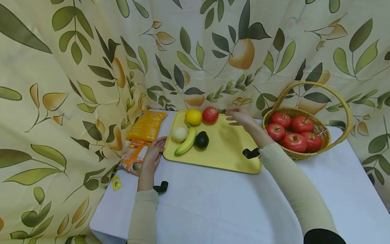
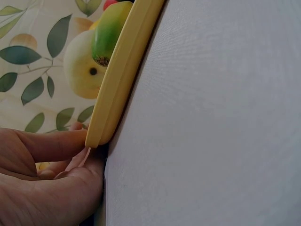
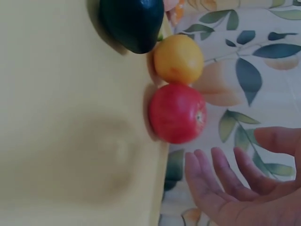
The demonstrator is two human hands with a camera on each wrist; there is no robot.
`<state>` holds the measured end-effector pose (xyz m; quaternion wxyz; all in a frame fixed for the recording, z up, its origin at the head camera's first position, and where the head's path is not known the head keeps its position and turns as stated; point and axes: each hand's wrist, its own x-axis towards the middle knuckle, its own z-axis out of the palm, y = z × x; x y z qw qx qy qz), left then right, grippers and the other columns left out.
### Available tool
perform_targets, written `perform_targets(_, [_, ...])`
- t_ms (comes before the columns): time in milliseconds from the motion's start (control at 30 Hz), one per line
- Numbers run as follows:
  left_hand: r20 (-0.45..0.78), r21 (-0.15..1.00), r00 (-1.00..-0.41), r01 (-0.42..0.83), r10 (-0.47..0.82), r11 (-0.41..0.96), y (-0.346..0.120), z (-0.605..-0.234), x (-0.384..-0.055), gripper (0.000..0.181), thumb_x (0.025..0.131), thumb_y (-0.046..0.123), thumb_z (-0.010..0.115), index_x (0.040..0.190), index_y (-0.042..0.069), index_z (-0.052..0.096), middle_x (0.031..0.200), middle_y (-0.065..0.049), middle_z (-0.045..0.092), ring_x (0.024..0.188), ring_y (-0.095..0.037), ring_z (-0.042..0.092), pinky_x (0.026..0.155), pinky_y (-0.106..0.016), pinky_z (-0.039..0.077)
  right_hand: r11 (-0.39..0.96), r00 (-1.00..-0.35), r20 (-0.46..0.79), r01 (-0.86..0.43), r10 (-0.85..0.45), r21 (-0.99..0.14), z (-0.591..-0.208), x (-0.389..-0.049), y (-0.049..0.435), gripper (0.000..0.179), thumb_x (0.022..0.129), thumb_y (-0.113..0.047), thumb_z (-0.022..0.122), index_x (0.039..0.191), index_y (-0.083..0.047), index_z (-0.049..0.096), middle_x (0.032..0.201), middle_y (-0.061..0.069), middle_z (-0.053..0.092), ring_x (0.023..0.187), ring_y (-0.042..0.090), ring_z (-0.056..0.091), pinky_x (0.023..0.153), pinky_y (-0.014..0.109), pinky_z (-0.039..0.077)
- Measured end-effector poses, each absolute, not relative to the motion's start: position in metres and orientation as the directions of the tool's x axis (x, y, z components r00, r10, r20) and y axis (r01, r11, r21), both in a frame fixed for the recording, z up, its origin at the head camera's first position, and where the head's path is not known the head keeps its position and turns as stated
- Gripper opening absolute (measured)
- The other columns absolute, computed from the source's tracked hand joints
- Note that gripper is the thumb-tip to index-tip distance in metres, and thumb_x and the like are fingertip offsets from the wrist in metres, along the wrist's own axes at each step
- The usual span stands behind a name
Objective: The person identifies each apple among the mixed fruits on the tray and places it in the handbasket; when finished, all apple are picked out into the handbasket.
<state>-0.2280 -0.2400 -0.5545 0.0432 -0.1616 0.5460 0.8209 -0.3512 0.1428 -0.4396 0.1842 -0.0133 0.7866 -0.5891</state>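
Note:
A yellow tray [image 1: 231, 149] lies on the white-covered table. On its left half sit a lemon [image 1: 193, 117], a tomato [image 1: 210, 115], a pale round fruit [image 1: 179, 134], a banana [image 1: 186, 142] and a dark avocado [image 1: 201, 140]. My left hand [image 1: 153, 150] is at the tray's left edge; in the left wrist view its fingers and thumb pinch the tray corner [image 2: 99, 134]. Above the tray's back part, right of the tomato, my right hand [image 1: 241, 118] hovers with nothing in it. Its fingers are spread and loosely bent in the right wrist view.
To the right, a wicker basket [image 1: 297, 156] with a tall handle holds several tomatoes [image 1: 301, 124]. Two orange packets [image 1: 146, 126] lie left of the tray, and a small yellow sachet [image 1: 116, 182] near the table's left edge. A leaf-patterned curtain [image 1: 195, 78] hangs behind.

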Motion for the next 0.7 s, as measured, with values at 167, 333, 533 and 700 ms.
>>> perform_targets(167, [-0.305,0.884,-0.947,-0.241,-0.103,-0.401,-0.241,-0.554,-0.229,0.058,0.099,-0.023,0.036,0.153,-0.004,0.044,0.160,-0.022,0.041,0.150,-0.029,0.039,0.123,-0.037,0.034,0.217,-0.938,-0.285,0.241,-0.198,-0.946,-0.449,-0.360,0.128,0.048,0.106,-0.019,0.056,0.147,0.005,0.052,0.154,0.022,0.048,0.136,0.043,0.053,0.111,0.055,0.048])
perform_targets(333, [-0.304,0.882,-0.948,-0.242,-0.097,-0.405,-0.242,-0.555,-0.229,0.058,0.099,-0.023,0.037,0.153,-0.004,0.045,0.160,-0.023,0.041,0.150,-0.029,0.039,0.123,-0.038,0.034,0.095,-0.935,-0.329,0.319,-0.133,-0.943,-0.464,-0.368,0.114,0.047,0.107,-0.016,0.054,0.148,0.006,0.049,0.156,0.025,0.045,0.140,0.047,0.046,0.113,0.053,0.047])
perform_targets(533, [-0.301,0.882,-0.948,-0.238,-0.099,-0.407,-0.242,-0.556,-0.229,0.059,0.098,-0.024,0.036,0.153,-0.004,0.044,0.160,-0.023,0.041,0.150,-0.030,0.040,0.123,-0.038,0.034,0.023,-0.938,-0.342,0.341,-0.047,-0.940,-0.478,-0.376,0.102,0.048,0.103,-0.015,0.062,0.145,0.005,0.051,0.153,0.026,0.048,0.138,0.047,0.050,0.111,0.056,0.048])
perform_targets(700, [-0.301,0.885,-0.949,-0.242,-0.093,-0.397,-0.242,-0.556,-0.229,0.060,0.097,-0.025,0.036,0.153,-0.006,0.043,0.160,-0.024,0.040,0.150,-0.031,0.039,0.123,-0.038,0.034,-0.016,-0.928,-0.370,0.371,-0.037,-0.929,-0.484,-0.383,0.099,0.053,0.102,-0.018,0.065,0.147,0.004,0.048,0.155,0.025,0.046,0.140,0.047,0.047,0.113,0.058,0.045])
